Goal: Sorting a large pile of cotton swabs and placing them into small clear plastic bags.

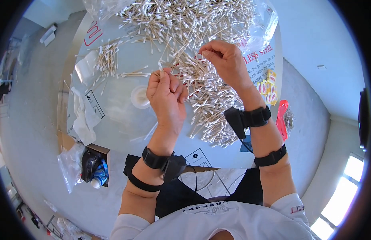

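Observation:
Cotton swabs with wooden sticks and white tips are heaped at the far side of the table (125, 132), in a big pile (189, 20). A second pile of swabs (215, 116) spreads nearer, to the right of my left hand. My left hand (167, 96) is closed, thumb and forefinger pinching cotton swabs whose white tips show at the fingertips. Above the swabs my right hand (227, 62) is closed in a pinch; what its fingertips hold is too small to make out. Just left of my left hand lies a round white tub or lid (140, 97).
A smaller group of swabs (108, 60) lies at the left, beside white plastic pieces (83, 116). Yellow packets (269, 88) sit at the right edge, near a red bag (282, 120). Clear plastic (269, 30) lies at the far right. Below the left edge stands an open box (98, 166).

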Tool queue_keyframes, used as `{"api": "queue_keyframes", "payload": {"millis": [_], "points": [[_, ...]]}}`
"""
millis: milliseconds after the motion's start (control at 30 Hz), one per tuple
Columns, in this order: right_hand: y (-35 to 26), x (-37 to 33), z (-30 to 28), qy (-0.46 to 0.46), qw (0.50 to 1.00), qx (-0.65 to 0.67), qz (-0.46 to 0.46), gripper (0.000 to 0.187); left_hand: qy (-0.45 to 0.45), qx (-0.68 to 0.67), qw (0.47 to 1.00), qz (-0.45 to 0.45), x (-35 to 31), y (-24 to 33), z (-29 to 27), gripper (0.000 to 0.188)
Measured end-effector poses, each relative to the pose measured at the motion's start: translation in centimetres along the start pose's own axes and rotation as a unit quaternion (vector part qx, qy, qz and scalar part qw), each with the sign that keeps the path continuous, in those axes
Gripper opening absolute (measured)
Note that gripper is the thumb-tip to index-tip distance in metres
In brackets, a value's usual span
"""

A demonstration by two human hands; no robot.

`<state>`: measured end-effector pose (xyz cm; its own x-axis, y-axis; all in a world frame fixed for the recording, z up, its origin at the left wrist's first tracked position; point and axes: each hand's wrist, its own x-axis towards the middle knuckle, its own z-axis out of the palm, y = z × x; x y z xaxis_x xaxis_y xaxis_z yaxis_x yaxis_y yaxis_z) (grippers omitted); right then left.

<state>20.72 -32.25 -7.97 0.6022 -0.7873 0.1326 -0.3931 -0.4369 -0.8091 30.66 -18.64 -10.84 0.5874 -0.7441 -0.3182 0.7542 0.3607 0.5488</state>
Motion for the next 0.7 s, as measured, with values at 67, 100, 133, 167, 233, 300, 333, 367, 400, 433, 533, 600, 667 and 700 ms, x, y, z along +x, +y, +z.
{"api": "queue_keyframes", "payload": {"millis": [67, 100, 133, 167, 233, 300, 333, 367, 400, 433, 533, 600, 667, 700], "points": [[0.7, 0.6, 0.2, -0.063, 0.998, 0.003, -0.021, 0.012, -0.008, -0.011, 1.0, -0.011, 0.1, -0.1, -0.1, 0.014], [1.0, 0.7, 0.4, -0.063, 0.998, 0.002, -0.021, 0.012, -0.007, -0.011, 1.0, -0.011, 0.0, -0.1, 0.0, 0.014], [1.1, 0.6, 0.8, -0.067, 0.997, -0.031, -0.027, 0.014, -0.006, -0.007, 1.0, -0.012, 0.0, 0.0, 0.0, 0.014], [1.1, 0.6, 1.0, -0.07, 0.995, -0.066, -0.034, 0.017, -0.005, -0.003, 1.0, -0.013, 0.0, 0.1, 0.1, 0.014], [0.8, 0.0, 1.6, -0.071, 0.987, -0.133, -0.048, 0.022, 0.0, -0.001, 1.0, -0.014, 0.0, 0.1, 0.0, 0.014], [0.1, -1.0, 2.5, -0.069, 0.978, -0.194, -0.046, 0.032, 0.006, 0.002, 1.0, -0.013, 0.0, 0.4, -0.1, 0.014], [0.1, -1.4, 2.5, -0.069, 0.977, -0.195, -0.046, 0.032, 0.0, -0.001, 1.0, -0.013, -0.1, 0.4, 0.0, 0.014], [0.2, -1.7, 2.5, -0.059, 0.979, -0.187, -0.047, 0.033, -0.006, -0.004, 1.0, -0.012, -0.1, 0.4, 0.1, 0.014], [0.3, -1.9, 2.5, -0.048, 0.981, -0.179, -0.049, 0.033, -0.006, -0.004, 1.0, -0.012, -0.1, 0.4, 0.1, 0.014], [0.4, -2.0, 2.4, -0.048, 0.981, -0.18, -0.049, 0.033, -0.004, -0.003, 1.0, -0.013, -0.1, 0.4, 0.1, 0.014], [0.6, -2.3, 2.3, -0.032, 0.987, -0.152, -0.04, 0.03, 0.002, 0.001, 1.0, -0.017, 0.0, 0.3, 0.2, 0.014], [0.8, -2.2, 2.2, -0.032, 0.99, -0.135, -0.009, 0.031, 0.007, 0.004, 1.0, -0.019, 0.0, 0.3, 0.2, 0.014], [1.5, -2.0, 1.7, -0.024, 0.991, -0.133, -0.005, 0.03, 0.008, 0.005, 1.0, -0.024, 0.0, 0.3, 0.1, 0.014], [1.9, -1.9, 1.3, -0.015, 0.991, -0.13, -0.003, 0.03, 0.008, 0.005, 1.0, -0.025, 0.0, 0.2, 0.1, 0.014]]}}
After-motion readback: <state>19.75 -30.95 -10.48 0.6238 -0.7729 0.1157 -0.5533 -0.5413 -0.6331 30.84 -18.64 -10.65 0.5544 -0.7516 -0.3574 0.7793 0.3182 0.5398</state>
